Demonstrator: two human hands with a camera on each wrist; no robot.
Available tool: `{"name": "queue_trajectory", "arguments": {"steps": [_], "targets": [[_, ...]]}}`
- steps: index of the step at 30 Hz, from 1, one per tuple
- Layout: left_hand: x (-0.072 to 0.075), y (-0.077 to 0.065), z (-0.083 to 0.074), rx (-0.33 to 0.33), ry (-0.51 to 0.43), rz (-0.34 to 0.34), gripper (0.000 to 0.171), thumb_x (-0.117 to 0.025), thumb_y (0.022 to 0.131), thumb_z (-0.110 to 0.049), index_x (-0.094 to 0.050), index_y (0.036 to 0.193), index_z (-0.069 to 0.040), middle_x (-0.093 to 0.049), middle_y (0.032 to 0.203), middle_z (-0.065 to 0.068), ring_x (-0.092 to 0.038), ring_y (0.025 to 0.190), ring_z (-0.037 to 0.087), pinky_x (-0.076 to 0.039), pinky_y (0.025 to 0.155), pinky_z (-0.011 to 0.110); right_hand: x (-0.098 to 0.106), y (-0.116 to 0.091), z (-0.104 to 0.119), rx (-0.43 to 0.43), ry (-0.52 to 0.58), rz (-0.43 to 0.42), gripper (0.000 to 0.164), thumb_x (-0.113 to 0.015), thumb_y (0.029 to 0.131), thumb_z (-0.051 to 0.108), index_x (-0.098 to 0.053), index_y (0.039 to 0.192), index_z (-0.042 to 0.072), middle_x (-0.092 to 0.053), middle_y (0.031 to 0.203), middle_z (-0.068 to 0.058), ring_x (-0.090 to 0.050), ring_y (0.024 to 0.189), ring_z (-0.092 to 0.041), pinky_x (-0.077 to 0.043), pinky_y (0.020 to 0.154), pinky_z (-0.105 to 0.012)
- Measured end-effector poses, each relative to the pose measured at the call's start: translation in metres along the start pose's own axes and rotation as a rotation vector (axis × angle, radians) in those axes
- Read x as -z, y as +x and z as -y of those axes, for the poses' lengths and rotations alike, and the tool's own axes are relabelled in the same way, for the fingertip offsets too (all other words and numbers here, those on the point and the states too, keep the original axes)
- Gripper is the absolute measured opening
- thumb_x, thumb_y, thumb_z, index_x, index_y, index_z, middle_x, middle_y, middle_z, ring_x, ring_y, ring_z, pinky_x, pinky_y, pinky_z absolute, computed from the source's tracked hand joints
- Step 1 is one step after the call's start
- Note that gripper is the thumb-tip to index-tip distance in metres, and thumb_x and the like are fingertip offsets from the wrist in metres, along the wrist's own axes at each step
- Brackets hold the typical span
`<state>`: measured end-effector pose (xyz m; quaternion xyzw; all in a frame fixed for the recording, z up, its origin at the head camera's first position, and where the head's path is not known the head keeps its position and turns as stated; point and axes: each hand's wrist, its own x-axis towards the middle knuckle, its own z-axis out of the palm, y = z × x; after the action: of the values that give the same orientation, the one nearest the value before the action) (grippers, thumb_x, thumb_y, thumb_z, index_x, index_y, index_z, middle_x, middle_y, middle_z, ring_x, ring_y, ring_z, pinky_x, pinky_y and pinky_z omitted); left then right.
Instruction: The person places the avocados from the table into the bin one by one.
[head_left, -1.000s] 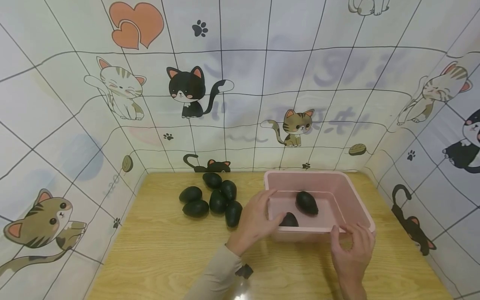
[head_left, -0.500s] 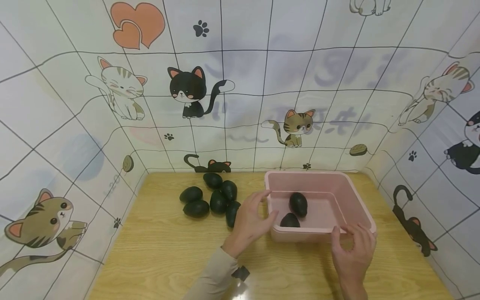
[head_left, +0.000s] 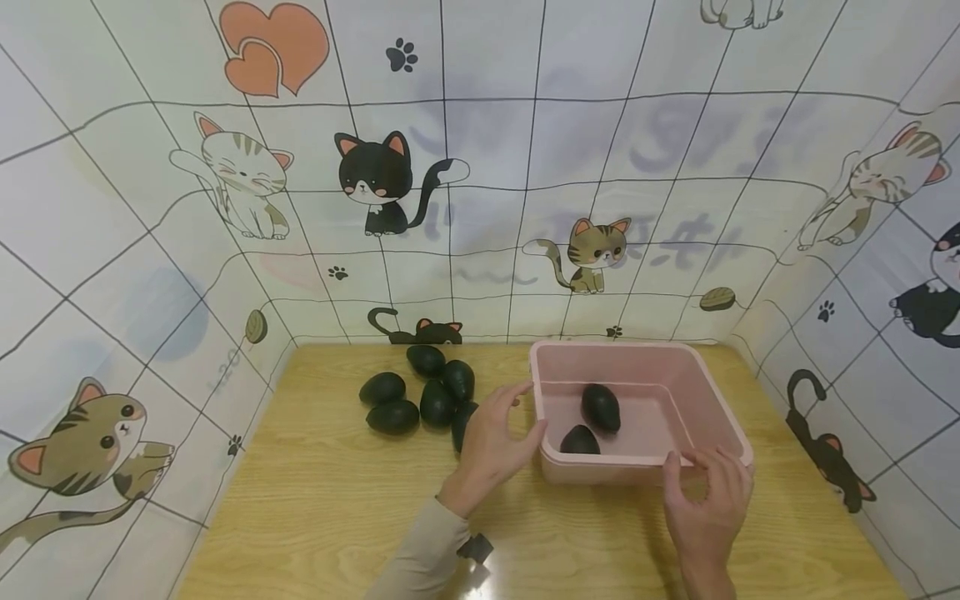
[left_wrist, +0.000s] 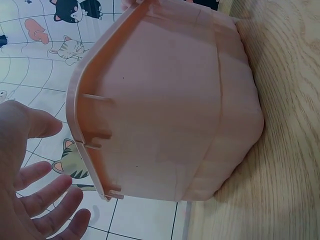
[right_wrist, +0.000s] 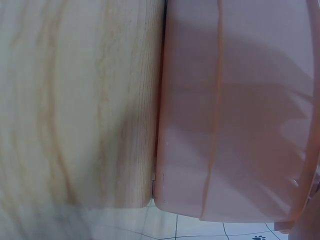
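Observation:
My left hand (head_left: 491, 442), fingers spread and holding nothing, hovers just left of the pink plastic bin (head_left: 630, 473). In the left wrist view its thumb and fingers stand beside the bin's rim (left_wrist: 72, 107). My right hand (head_left: 707, 504) grips the bin's front right rim with curled fingers. Only a sliver of that hand (right_wrist: 307, 220) shows in the right wrist view. Inside the bin lie two dark avocados, one (head_left: 601, 408) behind the other (head_left: 580, 441), which is partly hidden by the front wall.
Several more dark avocados (head_left: 437, 404) lie in a cluster left of the bin, one (head_left: 461, 427) partly behind my left hand. The wooden table (head_left: 322, 517) ends at walls (head_left: 487, 208) covered with a cat-patterned sheet at the back and sides.
My left hand has drawn back leftward from over the bin's edge. The rear avocado has rolled left toward the front one. My right hand stays at the rim.

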<state>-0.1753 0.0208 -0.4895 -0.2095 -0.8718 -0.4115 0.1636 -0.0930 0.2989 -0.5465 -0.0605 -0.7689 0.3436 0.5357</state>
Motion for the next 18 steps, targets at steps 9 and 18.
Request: {"name": "queue_trajectory", "arguments": {"steps": [9, 18], "targets": [[0.001, -0.004, 0.007, 0.048, -0.007, 0.024, 0.054, -0.079, 0.094, -0.034, -0.064, 0.144, -0.023, -0.072, 0.13, 0.0, -0.068, 0.114, 0.017, -0.058, 0.093, 0.038, 0.0, 0.0, 0.001, 0.0, 0.009, -0.001, 0.022, -0.077, 0.085, 0.011, -0.073, 0.091, -0.01, -0.071, 0.091, -0.026, -0.057, 0.109, -0.049, -0.031, 0.12, -0.034], [0.0, -0.009, 0.015, 0.041, -0.036, 0.016, 0.055, -0.08, 0.093, -0.03, -0.065, 0.144, -0.018, -0.072, 0.133, 0.003, -0.068, 0.115, 0.019, -0.058, 0.094, 0.039, 0.0, 0.0, 0.001, 0.003, 0.02, -0.007, 0.022, -0.077, 0.085, 0.011, -0.072, 0.09, -0.011, -0.07, 0.089, -0.026, -0.057, 0.109, -0.048, -0.031, 0.12, -0.033]]}}
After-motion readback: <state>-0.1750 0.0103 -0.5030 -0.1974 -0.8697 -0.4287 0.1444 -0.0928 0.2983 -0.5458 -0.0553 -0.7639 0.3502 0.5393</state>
